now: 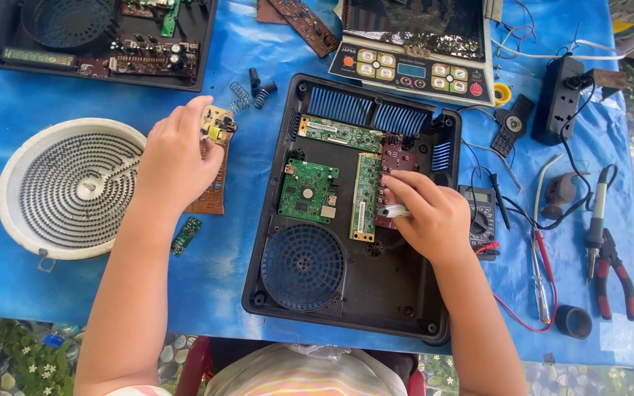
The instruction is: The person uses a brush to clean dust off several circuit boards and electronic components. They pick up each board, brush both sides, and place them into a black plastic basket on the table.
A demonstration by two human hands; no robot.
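While the right hand (434, 214) curls its fingers closed around a slim silver tool (394, 211), the tip of that tool lies over the reddish circuit board (398, 158) inside the open black casing (354, 286). The hand rests on the right part of the casing, just beside 2 green circuit boards (308, 189) and above the round black fan grille (302, 265).

The left hand (176, 160) lies palm down, fingers bent and pressing on a brown circuit board (214, 192) that sits flat on the blue table cover (221, 286), left of the casing. A yellow part on that board shows just past the fingertips. Whether the fingers pinch the board or only hold it down cannot be told. A small green board (186, 235) lies near the wrist.

Further left stands a round white heating coil plate (67, 187). Above the left hand lie 2 small springs (240, 95). At the top sit another opened black casing (97, 40) and a control panel with buttons (412, 72). To the right are a multimeter (481, 213), a screwdriver (541, 271), red-handled pliers (614, 275), a roll of black tape (574, 321) and a black power strip (560, 99).
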